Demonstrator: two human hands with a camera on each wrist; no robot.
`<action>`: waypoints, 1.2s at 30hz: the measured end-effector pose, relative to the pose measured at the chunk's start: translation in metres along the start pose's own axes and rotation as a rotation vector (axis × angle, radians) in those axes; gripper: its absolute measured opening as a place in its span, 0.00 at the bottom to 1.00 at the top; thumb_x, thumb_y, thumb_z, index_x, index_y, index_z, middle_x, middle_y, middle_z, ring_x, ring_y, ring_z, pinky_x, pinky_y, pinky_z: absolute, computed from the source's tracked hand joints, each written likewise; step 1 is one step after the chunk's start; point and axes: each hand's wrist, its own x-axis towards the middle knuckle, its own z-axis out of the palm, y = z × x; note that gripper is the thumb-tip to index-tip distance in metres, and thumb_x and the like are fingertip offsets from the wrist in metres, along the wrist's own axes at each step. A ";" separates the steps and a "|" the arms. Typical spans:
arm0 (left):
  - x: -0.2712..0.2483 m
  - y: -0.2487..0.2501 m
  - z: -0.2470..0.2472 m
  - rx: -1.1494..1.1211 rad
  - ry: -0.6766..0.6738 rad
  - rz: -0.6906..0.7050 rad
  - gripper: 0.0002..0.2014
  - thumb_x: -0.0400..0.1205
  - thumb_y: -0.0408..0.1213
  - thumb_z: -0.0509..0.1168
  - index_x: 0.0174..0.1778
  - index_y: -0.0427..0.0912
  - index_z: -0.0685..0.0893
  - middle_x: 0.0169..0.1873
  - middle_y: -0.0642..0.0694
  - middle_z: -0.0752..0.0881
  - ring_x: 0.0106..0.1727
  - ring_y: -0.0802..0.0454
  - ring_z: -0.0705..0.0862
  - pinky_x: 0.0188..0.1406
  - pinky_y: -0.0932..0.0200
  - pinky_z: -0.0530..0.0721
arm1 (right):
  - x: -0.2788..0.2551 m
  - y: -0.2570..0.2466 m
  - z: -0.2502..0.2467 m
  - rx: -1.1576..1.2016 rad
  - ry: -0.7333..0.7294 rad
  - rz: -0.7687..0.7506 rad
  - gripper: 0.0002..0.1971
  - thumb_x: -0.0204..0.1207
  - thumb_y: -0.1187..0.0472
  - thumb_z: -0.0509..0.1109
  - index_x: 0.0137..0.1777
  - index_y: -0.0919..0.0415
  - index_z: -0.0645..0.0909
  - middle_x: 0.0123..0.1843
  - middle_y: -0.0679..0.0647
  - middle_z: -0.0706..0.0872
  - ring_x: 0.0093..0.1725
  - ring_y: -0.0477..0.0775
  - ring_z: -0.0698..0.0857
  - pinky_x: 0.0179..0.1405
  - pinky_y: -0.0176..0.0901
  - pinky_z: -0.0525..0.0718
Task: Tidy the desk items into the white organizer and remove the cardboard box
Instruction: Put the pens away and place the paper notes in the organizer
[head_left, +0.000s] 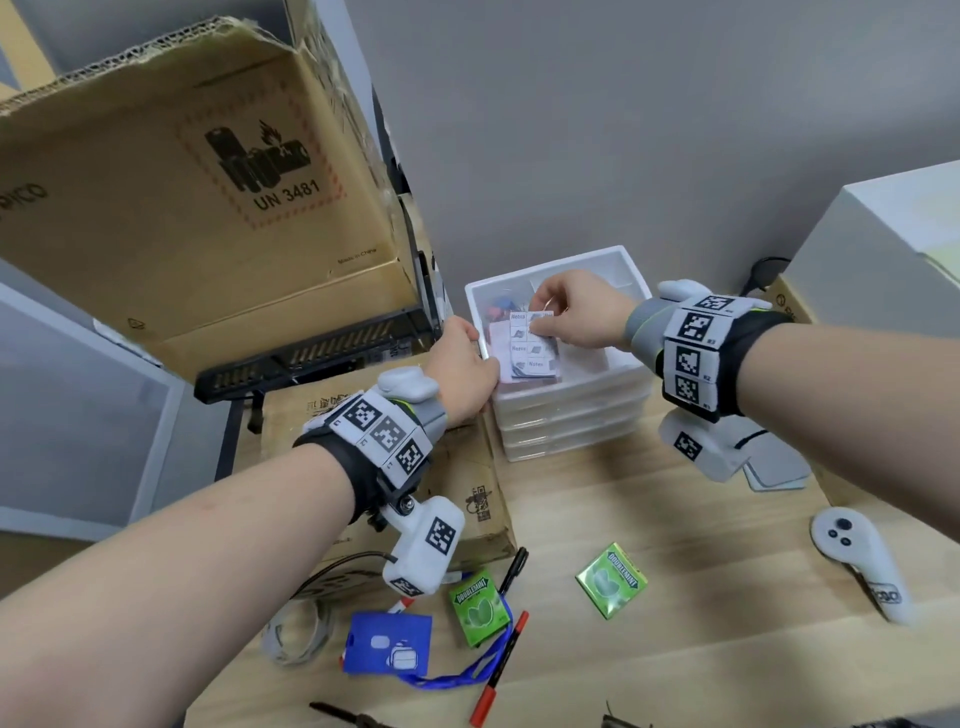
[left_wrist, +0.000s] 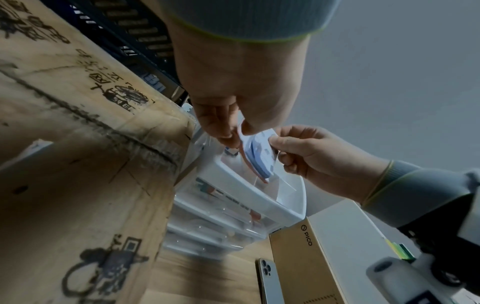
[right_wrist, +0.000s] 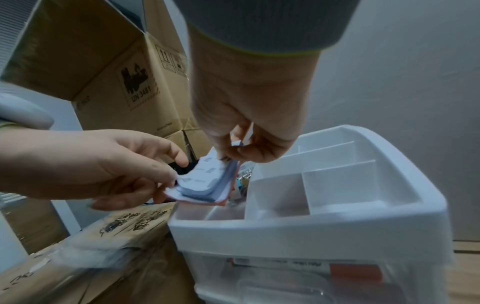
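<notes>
We pinch a bent pack of sticky notes (right_wrist: 205, 181) with our right hand (right_wrist: 246, 115) and left hand (right_wrist: 103, 164), above the left front corner of the white organizer (right_wrist: 311, 228).

The head view looks down and forward from above the desk (head_left: 675, 649), taking in both forearms and the organizer (head_left: 561, 405) against the wall. The left wrist view sits low and close, looking up along the left hand (left_wrist: 233, 92) toward the organizer (left_wrist: 259, 197) from its left. The right wrist view looks down along the right hand (right_wrist: 249, 115), very near the organizer (right_wrist: 337, 226). All three views share the organizer, both hands and the notes (head_left: 530, 345).
</notes>
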 end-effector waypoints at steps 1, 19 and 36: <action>0.000 -0.001 0.002 0.036 -0.008 0.018 0.10 0.79 0.35 0.64 0.54 0.46 0.70 0.38 0.36 0.89 0.29 0.41 0.85 0.28 0.47 0.84 | 0.002 0.001 0.002 -0.041 0.014 -0.011 0.05 0.72 0.62 0.77 0.45 0.53 0.84 0.38 0.49 0.85 0.36 0.50 0.82 0.39 0.40 0.79; 0.013 -0.011 0.004 0.479 -0.109 0.298 0.17 0.81 0.41 0.65 0.65 0.43 0.81 0.51 0.44 0.87 0.53 0.44 0.84 0.43 0.57 0.74 | 0.008 0.010 0.028 -0.610 0.053 -0.164 0.13 0.78 0.59 0.68 0.58 0.48 0.88 0.55 0.50 0.91 0.54 0.59 0.88 0.43 0.44 0.82; -0.025 -0.016 0.007 0.378 -0.221 0.379 0.04 0.78 0.34 0.64 0.40 0.46 0.82 0.27 0.56 0.77 0.34 0.52 0.78 0.35 0.60 0.70 | -0.056 0.020 0.059 -0.350 0.152 -0.467 0.07 0.74 0.58 0.71 0.50 0.57 0.81 0.38 0.45 0.79 0.34 0.54 0.77 0.34 0.48 0.79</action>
